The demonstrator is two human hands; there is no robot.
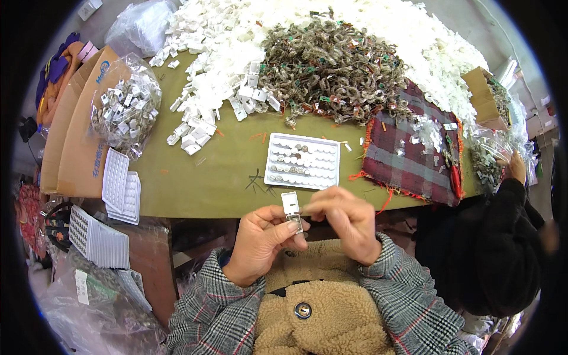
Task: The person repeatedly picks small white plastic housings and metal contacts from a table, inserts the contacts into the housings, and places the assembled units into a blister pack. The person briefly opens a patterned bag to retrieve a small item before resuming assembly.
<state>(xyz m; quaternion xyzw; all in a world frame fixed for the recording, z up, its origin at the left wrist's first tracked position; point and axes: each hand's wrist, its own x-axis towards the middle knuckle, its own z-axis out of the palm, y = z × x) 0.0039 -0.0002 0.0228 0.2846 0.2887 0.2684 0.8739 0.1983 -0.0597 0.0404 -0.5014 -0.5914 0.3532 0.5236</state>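
Observation:
My left hand (pixel 267 236) pinches a small white hinged plastic case (pixel 290 204) between thumb and fingers. The lid stands up, and the lower half looks clear or metallic. Close beside the case, my right hand (pixel 346 219) has its fingers curled together, slightly blurred; anything in them is too small or hidden to make out. Just beyond my hands, a white tray (pixel 334 168) lies on the green table, with rows of small round pieces in its hollows, some white and some grey or brown.
A large heap of white plastic cases (pixel 201 71) and a pile of brownish clear strips (pixel 337 71) cover the far table. On the right lie a plaid cloth (pixel 390 145) and red-handled pliers (pixel 455 180). A cardboard box (pixel 77 130) stands left; a co-worker's dark sleeve (pixel 503 219) is right.

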